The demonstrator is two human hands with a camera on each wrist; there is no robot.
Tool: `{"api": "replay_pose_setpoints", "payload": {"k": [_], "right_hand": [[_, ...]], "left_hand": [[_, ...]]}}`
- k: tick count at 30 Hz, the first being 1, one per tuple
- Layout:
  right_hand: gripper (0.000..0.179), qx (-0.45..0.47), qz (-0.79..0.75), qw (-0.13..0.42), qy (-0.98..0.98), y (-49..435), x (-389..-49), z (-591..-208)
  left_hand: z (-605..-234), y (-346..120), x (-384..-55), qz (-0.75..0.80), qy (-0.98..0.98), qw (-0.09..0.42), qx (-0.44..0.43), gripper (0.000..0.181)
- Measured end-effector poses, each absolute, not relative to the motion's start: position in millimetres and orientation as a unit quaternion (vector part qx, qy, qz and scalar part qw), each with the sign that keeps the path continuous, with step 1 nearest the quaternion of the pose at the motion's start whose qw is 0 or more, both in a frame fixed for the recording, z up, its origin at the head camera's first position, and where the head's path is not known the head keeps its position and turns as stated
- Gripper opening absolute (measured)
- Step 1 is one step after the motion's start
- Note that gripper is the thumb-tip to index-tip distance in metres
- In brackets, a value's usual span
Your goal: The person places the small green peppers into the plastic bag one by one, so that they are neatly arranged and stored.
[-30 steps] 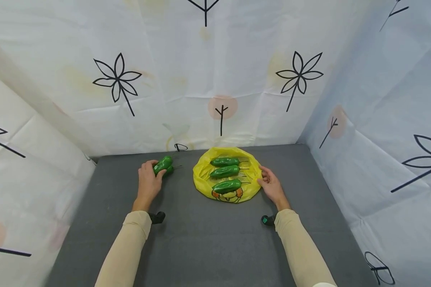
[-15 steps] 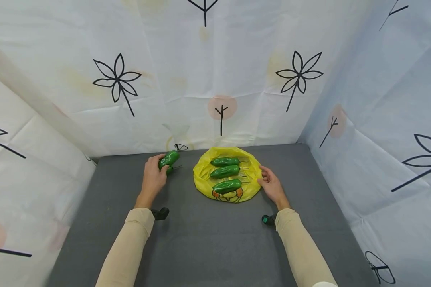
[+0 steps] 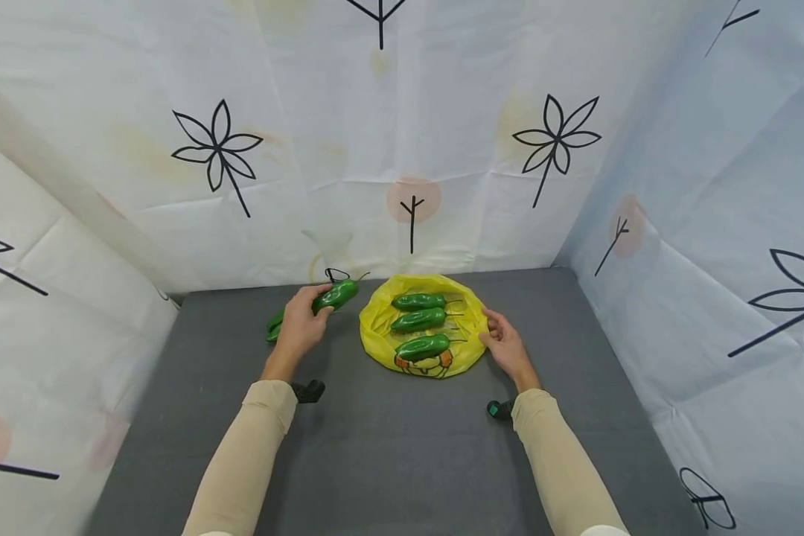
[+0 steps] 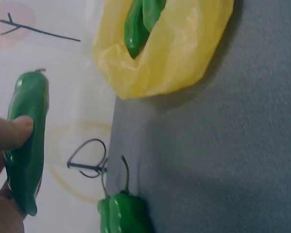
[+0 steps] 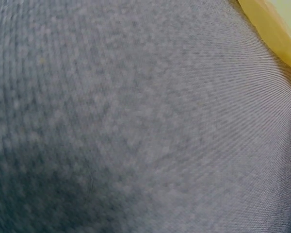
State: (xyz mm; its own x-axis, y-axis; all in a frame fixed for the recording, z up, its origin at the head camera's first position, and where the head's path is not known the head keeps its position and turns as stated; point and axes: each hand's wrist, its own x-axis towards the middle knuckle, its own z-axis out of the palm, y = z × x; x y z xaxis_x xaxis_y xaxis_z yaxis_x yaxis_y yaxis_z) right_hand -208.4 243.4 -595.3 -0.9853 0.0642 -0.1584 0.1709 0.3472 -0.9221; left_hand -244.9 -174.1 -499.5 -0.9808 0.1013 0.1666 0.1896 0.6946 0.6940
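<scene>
My left hand [image 3: 299, 325] grips a long green chili pepper [image 3: 339, 294] between thumb and fingers, raised over the table left of the bag, its stem pointing right. In the left wrist view the thumb presses the side of this chili pepper [image 4: 35, 104]. Two more chili peppers [image 4: 123, 213] lie side by side below it; in the head view my hand partly hides them. A yellow plastic bag [image 3: 375, 348] lies spread open at the table's middle, with three chili peppers [image 3: 418, 321] in a row inside. My right hand [image 3: 505, 344] pinches the bag's right rim.
The grey table [image 3: 402, 447] ends at a white cloth wall [image 3: 469, 223] with plant drawings, close behind the bag. Similar cloth walls rise at the left and right. A black wrist camera [image 3: 308, 391] sticks out beside the left wrist.
My left hand has lifted the chili pepper and carried it right toward the bag, uncovering the other chili peppers on the table. My right hand has stayed at the bag's rim.
</scene>
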Motion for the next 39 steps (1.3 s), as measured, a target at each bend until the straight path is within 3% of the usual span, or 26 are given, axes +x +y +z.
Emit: {"api": "replay_pose_setpoints", "payload": {"k": [12, 39], "right_hand": [[0.056, 0.077, -0.563, 0.045, 0.822, 242, -208, -594], [0.056, 0.078, -0.561, 0.041, 0.823, 244, -211, -597]], "left_hand": [[-487, -150, -247, -0.395, -0.901, 0.093, -0.157, 0.044], [-487, -84, -254, -0.423, -0.892, 0.025, -0.16, 0.036]]}}
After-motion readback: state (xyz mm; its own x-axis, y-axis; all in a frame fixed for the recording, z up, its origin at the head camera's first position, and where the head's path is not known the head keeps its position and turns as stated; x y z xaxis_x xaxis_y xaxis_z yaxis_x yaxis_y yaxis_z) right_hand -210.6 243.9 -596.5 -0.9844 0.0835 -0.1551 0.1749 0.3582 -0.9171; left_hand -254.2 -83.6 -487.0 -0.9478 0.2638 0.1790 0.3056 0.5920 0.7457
